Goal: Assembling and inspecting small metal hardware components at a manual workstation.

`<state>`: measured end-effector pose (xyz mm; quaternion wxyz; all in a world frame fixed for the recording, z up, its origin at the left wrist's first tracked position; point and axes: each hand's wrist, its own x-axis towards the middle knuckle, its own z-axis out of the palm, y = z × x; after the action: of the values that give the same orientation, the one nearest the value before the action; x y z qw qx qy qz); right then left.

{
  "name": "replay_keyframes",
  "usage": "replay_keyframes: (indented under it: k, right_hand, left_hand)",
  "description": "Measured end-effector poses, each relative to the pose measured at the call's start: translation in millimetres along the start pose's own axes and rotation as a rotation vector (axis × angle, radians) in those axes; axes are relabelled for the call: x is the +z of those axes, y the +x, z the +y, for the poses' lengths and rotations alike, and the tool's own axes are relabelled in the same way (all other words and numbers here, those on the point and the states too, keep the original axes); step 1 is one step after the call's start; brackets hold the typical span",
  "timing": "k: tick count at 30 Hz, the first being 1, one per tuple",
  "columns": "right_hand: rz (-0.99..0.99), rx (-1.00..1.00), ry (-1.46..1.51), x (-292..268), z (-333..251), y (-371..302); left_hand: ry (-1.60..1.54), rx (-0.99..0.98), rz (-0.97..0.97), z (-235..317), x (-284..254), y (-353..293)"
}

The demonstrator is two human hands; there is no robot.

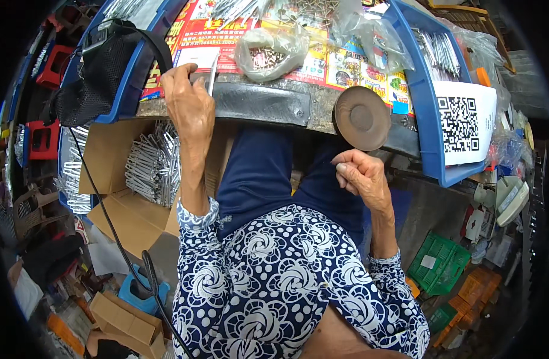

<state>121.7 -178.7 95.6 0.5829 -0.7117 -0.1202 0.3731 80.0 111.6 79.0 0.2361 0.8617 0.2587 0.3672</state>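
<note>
your left hand (189, 107) is at the bench (322, 113) edge, fingers bent, just beside an upright thin metal strip (213, 73); you can't tell from here whether you're gripping it. your right hand (365, 178) hangs over your lap, fingers curled in narrow, just below the round brown disc (362, 118); whether something small is pinched there, you can't tell. between your hands, a dark metal plate (262, 103) runs along the edge, with a clear plastic bag (293, 64) of small metal pieces (267, 57) behind it.
</note>
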Motion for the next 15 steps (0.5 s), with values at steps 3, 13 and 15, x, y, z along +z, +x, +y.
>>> replay_keyframes:
  k: [3, 13, 15]
  right_hand:
    - [-0.013, -0.02, -0.131, 10.3, 15.1, 1.5]
    - [0.087, -0.361, -0.649, 31.1, 93.7, 8.0]
    - [0.066, -0.304, -0.68, 37.6, 94.0, 8.4]
  left_hand:
    - [0.0, 0.086, 0.071, 16.8, -9.0, -11.0]
    - [-0.526, 0.096, -0.39, 45.9, 11.2, -108.7]
    - [-0.542, 0.093, -0.476, 38.7, 22.9, -128.0]
